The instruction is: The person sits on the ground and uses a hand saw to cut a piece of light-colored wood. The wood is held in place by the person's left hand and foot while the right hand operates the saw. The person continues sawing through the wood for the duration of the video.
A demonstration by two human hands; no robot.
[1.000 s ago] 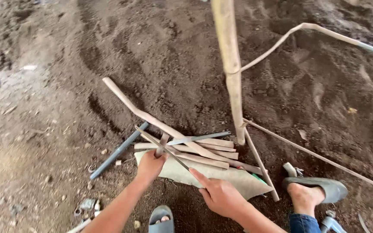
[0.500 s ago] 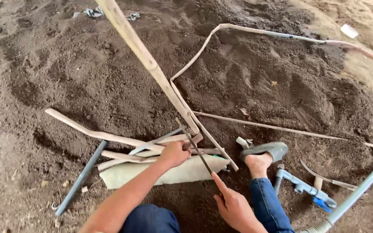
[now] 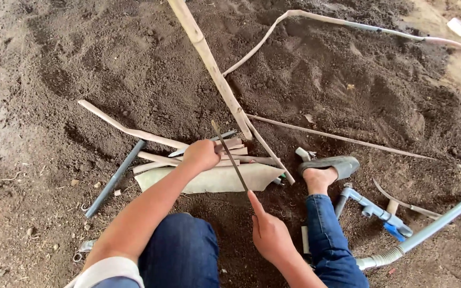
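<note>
We are crouching over dark loose soil (image 3: 108,64), our left hand (image 3: 201,154) closing around pale cut sticks (image 3: 158,158) lying on a folded cream cloth (image 3: 209,180). At five o'clock of it, our right hand (image 3: 269,234) is gripping a thin dark metal blade (image 3: 229,154) slanting toward eleven o'clock. A tall bamboo pole (image 3: 214,72) is rising just beyond, at one o'clock.

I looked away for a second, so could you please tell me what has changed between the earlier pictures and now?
The right hand left the pale sheet and took hold of a thin blade, now angled across the cut pipe pieces. The left hand shifted slightly and stays pressed on the pieces. The tall pole, grey pipe and sandalled foot have not moved on the soil.
</note>
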